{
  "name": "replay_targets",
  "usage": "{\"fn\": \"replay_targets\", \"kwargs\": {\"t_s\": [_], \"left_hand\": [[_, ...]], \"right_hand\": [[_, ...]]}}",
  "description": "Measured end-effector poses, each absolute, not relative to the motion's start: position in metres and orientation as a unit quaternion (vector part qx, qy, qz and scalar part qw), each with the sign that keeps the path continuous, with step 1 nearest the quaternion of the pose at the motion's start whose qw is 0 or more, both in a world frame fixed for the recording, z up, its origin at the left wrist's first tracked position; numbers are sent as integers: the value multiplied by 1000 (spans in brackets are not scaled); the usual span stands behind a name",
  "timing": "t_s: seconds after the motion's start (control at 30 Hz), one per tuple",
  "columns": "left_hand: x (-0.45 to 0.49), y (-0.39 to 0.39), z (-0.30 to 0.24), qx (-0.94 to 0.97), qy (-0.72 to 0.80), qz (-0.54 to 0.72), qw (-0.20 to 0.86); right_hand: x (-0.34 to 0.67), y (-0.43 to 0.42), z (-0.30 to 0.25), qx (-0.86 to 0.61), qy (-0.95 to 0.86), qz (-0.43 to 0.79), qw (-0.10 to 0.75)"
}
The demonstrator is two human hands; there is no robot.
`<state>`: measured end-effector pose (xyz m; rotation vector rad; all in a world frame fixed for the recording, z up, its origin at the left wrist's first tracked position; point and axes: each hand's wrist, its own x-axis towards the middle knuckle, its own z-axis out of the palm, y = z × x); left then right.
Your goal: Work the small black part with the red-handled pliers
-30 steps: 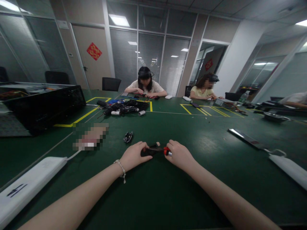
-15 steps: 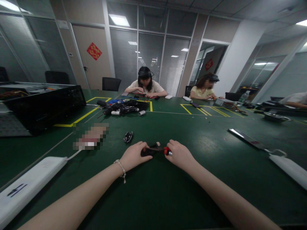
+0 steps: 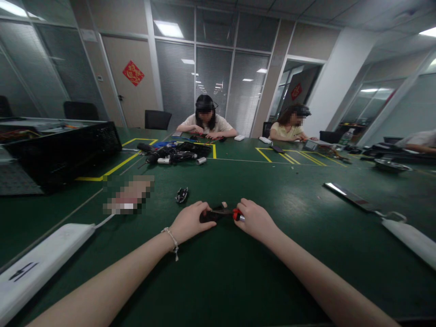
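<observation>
On the green table my left hand is closed round a small black part that rests on the surface. My right hand is closed on a tool with a red collar and a metal tip, and the tip points left at the black part. The two hands are close together, a little in front of me. A thin bracelet hangs on my left wrist. What lies inside the black part is too small to make out.
A small black clip-like piece lies just beyond my hands. A white power strip sits at the left, a black case behind it, a pile of dark tools further back. Two people work at the far side. A flat metal strip lies right.
</observation>
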<state>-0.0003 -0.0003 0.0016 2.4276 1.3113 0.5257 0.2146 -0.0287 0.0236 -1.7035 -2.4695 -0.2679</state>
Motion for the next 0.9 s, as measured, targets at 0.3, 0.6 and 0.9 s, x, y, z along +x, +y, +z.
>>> {"fn": "replay_targets", "kwargs": {"t_s": [0.3,0.6,0.9], "left_hand": [[-1,0,2,851,465,176,171],[0,-1,3,847,468,171,184],[-1,0,2,849,465,179,176]], "right_hand": [[217,-28,21,-565,-818,-83,71],[216,-28,20,-562,-819,-88,79],[218,-26,19,-558,-820,-97,81]]}}
